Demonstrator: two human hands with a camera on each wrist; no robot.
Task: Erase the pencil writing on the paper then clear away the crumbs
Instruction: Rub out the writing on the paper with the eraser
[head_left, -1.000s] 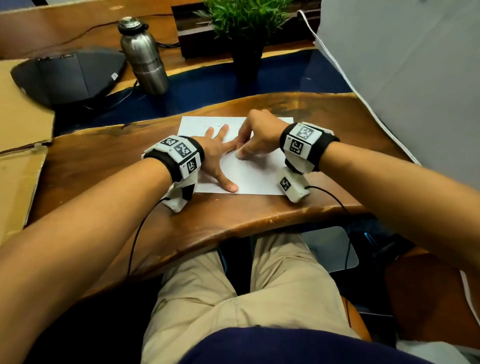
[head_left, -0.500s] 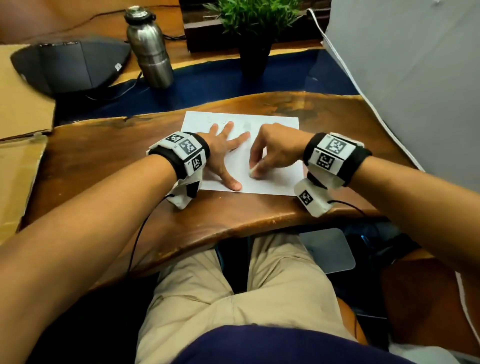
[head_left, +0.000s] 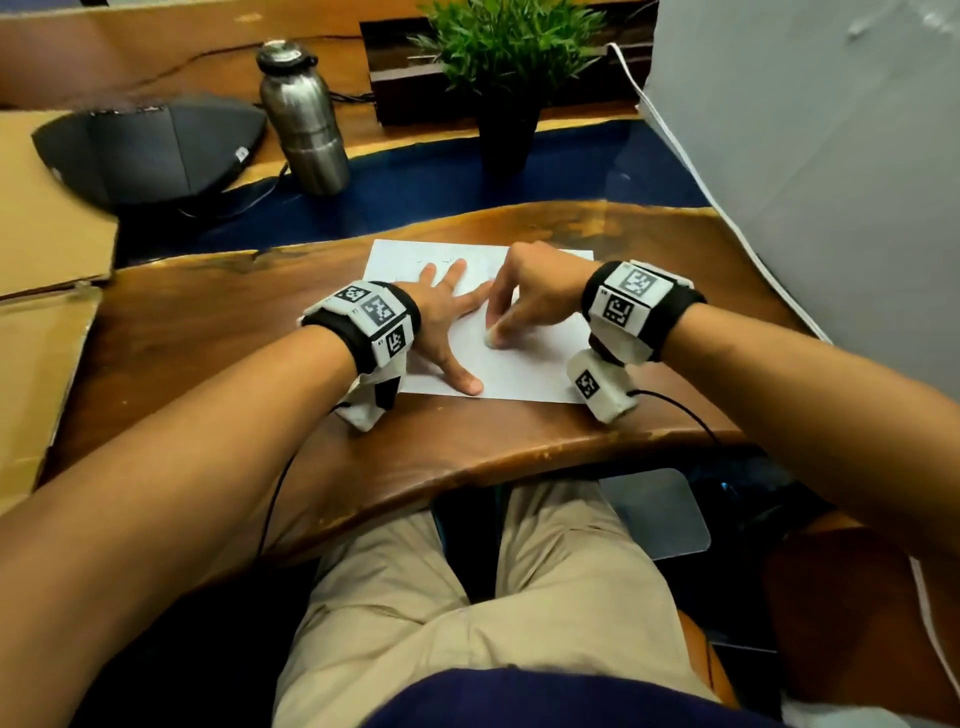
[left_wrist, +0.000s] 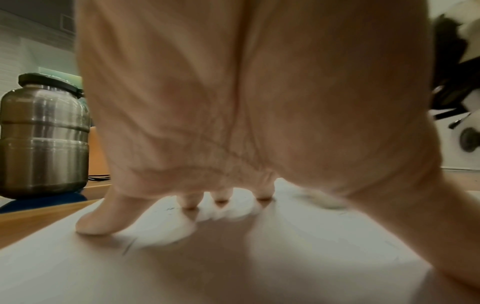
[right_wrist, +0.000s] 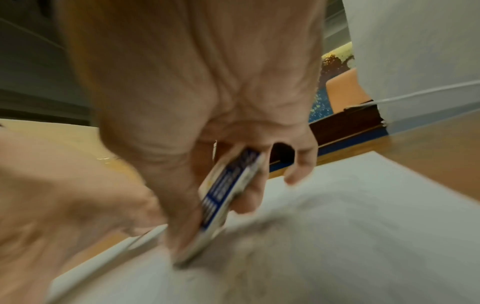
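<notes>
So, mid-erase. The right hand (head_left: 535, 296) is pinching a white eraser (head_left: 490, 336) in a blue-printed sleeve between thumb and fingers, corner pressed onto the paper (head_left: 524, 369) about mid-sheet. The left hand (head_left: 441, 322) is spread flat, fingers splayed, pinning the left half of the sheet to the wooden bench (head_left: 208, 322). Its index fingertip sits just beside the eraser.

What could go wrong: the right side of the sheet isn't held by anything, so a hard stroke toward the left hand could buckle or crease the paper, maybe tear it. The right wrist view is smeared with motion, so the rubbing looks fast, and that's my guess for the cause. Faint pencil marks (head_left: 439, 258) show near the far edge beyond the left fingers, easy to miss. Crumbs are too small to make out, and a careless sweep later would probably drop them in the person's lap.

Versus half a second ago: the eraser has moved left and a bit farther up the sheet, closer to the left index finger. The left hand hasn't shifted.
</notes>
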